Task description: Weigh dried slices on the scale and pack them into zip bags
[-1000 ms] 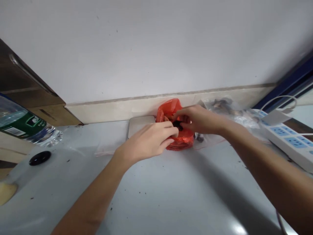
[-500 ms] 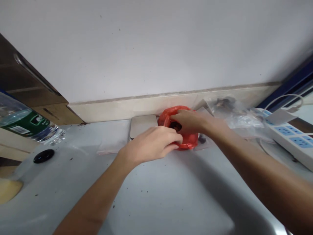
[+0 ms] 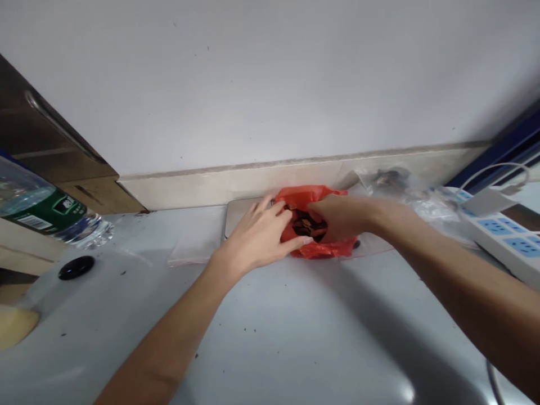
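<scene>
A red plastic bag (image 3: 312,194) sits against the wall, its mouth facing me. Dark brown, flake-like dried pieces (image 3: 310,225) show inside it. My left hand (image 3: 261,233) lies at the bag's left rim with fingers spread, the thumb along the lower edge of the mouth. My right hand (image 3: 341,216) reaches into the bag from the right; its fingertips are hidden by the bag and its contents. Behind my left hand is a flat scale-like device (image 3: 237,212) with a pale metal top, partly covered by the fingers.
Clear plastic bags (image 3: 422,197) lie to the right, beside a white power strip (image 3: 506,233). A flat clear bag (image 3: 192,244) is left of the device. A water bottle (image 3: 50,205) and a black oval object (image 3: 76,268) are farther left. Dark crumbs dot the grey tabletop (image 3: 270,349).
My left hand's fingers have spread from a curled grip on the bag's rim. The bag's mouth is wider and shows more brown pieces. My right hand has shifted slightly right and down.
</scene>
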### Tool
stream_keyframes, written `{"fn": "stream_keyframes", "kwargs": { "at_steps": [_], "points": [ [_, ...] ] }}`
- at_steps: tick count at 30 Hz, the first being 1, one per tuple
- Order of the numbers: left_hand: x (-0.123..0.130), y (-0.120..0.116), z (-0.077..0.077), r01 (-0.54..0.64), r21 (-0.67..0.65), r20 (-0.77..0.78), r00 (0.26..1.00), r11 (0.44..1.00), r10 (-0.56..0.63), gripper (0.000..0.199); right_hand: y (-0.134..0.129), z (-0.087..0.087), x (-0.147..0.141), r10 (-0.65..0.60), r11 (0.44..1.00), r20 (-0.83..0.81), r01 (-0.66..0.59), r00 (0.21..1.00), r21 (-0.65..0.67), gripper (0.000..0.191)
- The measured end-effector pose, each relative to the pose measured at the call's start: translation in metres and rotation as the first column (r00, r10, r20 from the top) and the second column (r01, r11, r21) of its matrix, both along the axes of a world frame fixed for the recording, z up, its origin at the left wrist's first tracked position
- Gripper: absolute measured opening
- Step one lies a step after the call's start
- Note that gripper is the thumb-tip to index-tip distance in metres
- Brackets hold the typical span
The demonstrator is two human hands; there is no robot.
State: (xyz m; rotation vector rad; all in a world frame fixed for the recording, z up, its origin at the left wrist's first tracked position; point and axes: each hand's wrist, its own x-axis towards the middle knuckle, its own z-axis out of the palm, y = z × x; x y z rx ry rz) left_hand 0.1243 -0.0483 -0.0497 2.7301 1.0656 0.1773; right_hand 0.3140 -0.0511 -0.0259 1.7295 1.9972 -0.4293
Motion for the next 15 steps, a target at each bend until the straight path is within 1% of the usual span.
{"fn": "stream_keyframes", "kwargs": {
  "at_steps": [1,2,5,8,10,11,12,15],
  "points": [
    [0.0,0.0,0.001,-0.024,-0.012,-0.019,1.0,1.0,0.023,0.042,0.001,0.002,-0.001,-0.018,1.0,0.015,0.018,1.0,0.01,0.007],
    [0.0,0.0,0.002,-0.04,-0.019,-0.032,0.999,0.999,0.039,0.043,0.001,0.004,-0.002,-0.034,0.999,0.019,0.034,0.999,0.026,0.006],
    [0.001,-0.002,0.008,-0.063,-0.036,-0.043,0.997,0.997,0.062,0.044,0.005,0.006,-0.007,-0.047,0.997,-0.02,0.048,0.999,0.066,0.034],
    [0.001,-0.005,0.011,-0.069,-0.069,-0.043,0.997,0.995,0.066,0.043,0.009,0.0,-0.016,-0.021,0.999,-0.112,0.026,0.993,0.037,0.058],
    [0.0,-0.007,0.011,-0.056,-0.078,-0.035,0.998,0.995,0.054,0.042,0.011,-0.004,-0.023,-0.019,1.0,-0.15,0.022,0.989,0.021,0.069],
    [0.0,-0.007,0.011,-0.051,-0.078,-0.03,0.998,0.996,0.049,0.042,0.011,-0.005,-0.027,-0.023,0.999,-0.155,0.026,0.988,0.022,0.069],
    [0.0,-0.007,0.011,-0.047,-0.077,-0.024,0.999,0.996,0.046,0.043,0.012,-0.006,-0.03,-0.028,0.999,-0.16,0.032,0.987,0.023,0.065],
    [-0.003,-0.007,0.011,-0.031,-0.083,-0.005,1.0,0.996,0.031,0.042,0.013,-0.005,-0.033,-0.045,0.999,-0.173,0.047,0.984,0.01,0.046]
  ]
}}
